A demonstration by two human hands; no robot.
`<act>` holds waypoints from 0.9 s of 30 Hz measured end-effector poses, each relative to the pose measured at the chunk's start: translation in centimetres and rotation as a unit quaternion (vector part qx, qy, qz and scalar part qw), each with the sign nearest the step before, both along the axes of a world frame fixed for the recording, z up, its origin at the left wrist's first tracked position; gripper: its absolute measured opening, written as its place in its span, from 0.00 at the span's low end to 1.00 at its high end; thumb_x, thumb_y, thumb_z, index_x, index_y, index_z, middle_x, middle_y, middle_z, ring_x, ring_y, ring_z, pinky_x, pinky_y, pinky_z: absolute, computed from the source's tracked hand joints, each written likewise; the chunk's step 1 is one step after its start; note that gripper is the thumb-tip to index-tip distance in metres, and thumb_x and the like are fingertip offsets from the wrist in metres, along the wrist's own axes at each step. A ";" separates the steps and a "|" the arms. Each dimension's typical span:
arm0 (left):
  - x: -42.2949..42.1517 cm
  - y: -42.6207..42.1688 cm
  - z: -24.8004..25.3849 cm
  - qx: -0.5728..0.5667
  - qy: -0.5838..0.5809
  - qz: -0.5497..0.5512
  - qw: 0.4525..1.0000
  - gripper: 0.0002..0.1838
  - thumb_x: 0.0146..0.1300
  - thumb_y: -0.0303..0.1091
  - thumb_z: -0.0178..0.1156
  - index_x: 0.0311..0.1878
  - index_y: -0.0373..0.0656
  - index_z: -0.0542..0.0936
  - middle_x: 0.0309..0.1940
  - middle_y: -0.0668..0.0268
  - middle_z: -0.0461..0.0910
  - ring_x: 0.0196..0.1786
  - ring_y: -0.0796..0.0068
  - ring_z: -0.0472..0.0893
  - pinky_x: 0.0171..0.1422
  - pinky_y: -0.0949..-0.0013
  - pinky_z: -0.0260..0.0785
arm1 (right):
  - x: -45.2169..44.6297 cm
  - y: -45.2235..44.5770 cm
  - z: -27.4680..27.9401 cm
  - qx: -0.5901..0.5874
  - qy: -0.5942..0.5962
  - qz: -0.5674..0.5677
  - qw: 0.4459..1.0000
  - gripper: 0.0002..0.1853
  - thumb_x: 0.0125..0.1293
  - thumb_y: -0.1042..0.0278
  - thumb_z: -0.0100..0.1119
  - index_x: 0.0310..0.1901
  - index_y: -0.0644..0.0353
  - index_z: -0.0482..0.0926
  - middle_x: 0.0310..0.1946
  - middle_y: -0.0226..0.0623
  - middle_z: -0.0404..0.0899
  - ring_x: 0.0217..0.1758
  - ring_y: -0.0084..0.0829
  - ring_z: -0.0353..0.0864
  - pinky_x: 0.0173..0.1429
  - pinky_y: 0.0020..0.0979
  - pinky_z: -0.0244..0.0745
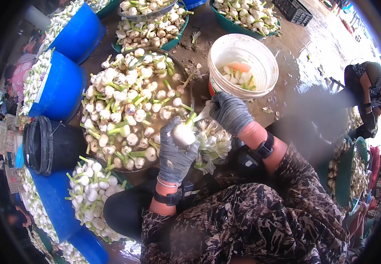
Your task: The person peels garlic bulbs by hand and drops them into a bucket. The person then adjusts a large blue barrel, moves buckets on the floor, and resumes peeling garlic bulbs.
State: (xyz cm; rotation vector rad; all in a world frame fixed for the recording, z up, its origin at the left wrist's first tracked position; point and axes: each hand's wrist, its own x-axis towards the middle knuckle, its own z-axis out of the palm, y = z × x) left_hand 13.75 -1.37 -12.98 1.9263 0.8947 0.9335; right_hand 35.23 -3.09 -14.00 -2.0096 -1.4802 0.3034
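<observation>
My left hand (176, 154), in a grey knit glove, is closed around a white garlic bulb (184, 134) with a short green stem. Just to its upper right, my gloved right hand (233, 113) is closed on a pale strip of garlic skin (204, 111) that stretches from the bulb's stem end. Loose peeled-off skins (214, 143) lie in a heap below my right hand. Beyond my left hand, a wide round pan (189, 94) holds many garlic bulbs with cut green stems in brownish water.
A white bucket (269, 59) with some bulbs inside stands beyond my right hand. Blue tubs (60, 90) of garlic and a black bucket (60, 147) line the left. Green basins (225, 24) stand at the back, near a black crate (293, 12). Another person (366, 88) bends at the right.
</observation>
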 end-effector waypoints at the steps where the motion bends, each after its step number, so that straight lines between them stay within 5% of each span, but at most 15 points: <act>1: -0.4 0.2 0.1 -0.026 -0.013 -0.017 0.999 0.37 0.51 0.27 0.69 0.65 0.40 0.64 0.57 0.55 0.71 0.58 0.61 0.74 0.65 0.62 0.69 | 0.8 0.2 0.4 -0.091 -0.048 -0.028 0.994 0.08 0.56 0.71 0.64 0.37 0.62 0.79 0.30 0.48 0.80 0.34 0.50 0.80 0.40 0.43 0.75; 5: -1.6 1.4 -1.9 -0.085 -0.063 -0.069 0.992 0.38 0.55 0.29 0.67 0.68 0.40 0.60 0.59 0.57 0.67 0.60 0.66 0.71 0.65 0.65 0.68 | 0.2 -0.5 2.2 0.097 -0.118 0.032 0.988 0.07 0.56 0.75 0.64 0.38 0.62 0.80 0.33 0.48 0.80 0.37 0.48 0.80 0.42 0.42 0.75; 7: -0.9 1.1 -1.6 -0.100 -0.074 -0.074 0.989 0.38 0.56 0.34 0.68 0.68 0.40 0.60 0.57 0.58 0.68 0.60 0.67 0.71 0.64 0.65 0.69 | -1.8 -0.7 4.3 0.155 0.009 0.194 0.969 0.08 0.58 0.70 0.64 0.40 0.58 0.81 0.36 0.43 0.81 0.40 0.47 0.80 0.44 0.41 0.75; 10: -0.2 1.2 -3.4 -0.039 -0.106 -0.084 0.990 0.36 0.59 0.30 0.66 0.68 0.40 0.60 0.54 0.60 0.69 0.54 0.69 0.73 0.60 0.66 0.72 | -4.4 -1.6 4.9 0.146 0.029 0.224 0.963 0.08 0.54 0.75 0.67 0.37 0.60 0.80 0.32 0.41 0.81 0.36 0.46 0.80 0.42 0.40 0.75; 14: 0.0 0.2 -0.9 -0.236 -0.177 -0.070 0.953 0.38 0.59 0.35 0.67 0.70 0.42 0.60 0.53 0.62 0.69 0.54 0.72 0.71 0.62 0.65 0.66 | -4.9 -2.1 3.4 0.108 0.036 0.207 0.972 0.10 0.50 0.79 0.68 0.34 0.60 0.79 0.29 0.42 0.80 0.33 0.45 0.80 0.38 0.39 0.75; 21: 0.3 0.2 -2.3 -0.182 -0.135 -0.040 0.973 0.38 0.58 0.34 0.67 0.69 0.42 0.61 0.57 0.58 0.68 0.58 0.65 0.71 0.66 0.63 0.64 | -4.6 -2.2 0.2 0.108 0.037 0.187 0.976 0.10 0.50 0.80 0.66 0.33 0.61 0.76 0.28 0.42 0.79 0.31 0.43 0.79 0.38 0.37 0.75; 23: 0.1 0.1 -1.9 -0.201 -0.126 -0.064 0.969 0.35 0.59 0.32 0.66 0.67 0.42 0.62 0.56 0.59 0.67 0.58 0.67 0.70 0.66 0.64 0.63 | -5.0 -2.2 0.4 0.077 0.053 0.196 0.976 0.08 0.54 0.80 0.63 0.35 0.62 0.75 0.28 0.40 0.79 0.30 0.37 0.79 0.39 0.35 0.75; 27: 0.5 -0.2 -2.1 -0.229 -0.201 -0.114 0.946 0.33 0.59 0.24 0.64 0.67 0.44 0.62 0.48 0.64 0.70 0.52 0.71 0.72 0.62 0.65 0.66 | -5.4 -1.9 -0.4 0.021 0.276 0.173 0.945 0.04 0.71 0.74 0.51 0.40 0.65 0.75 0.32 0.34 0.77 0.34 0.22 0.75 0.41 0.29 0.73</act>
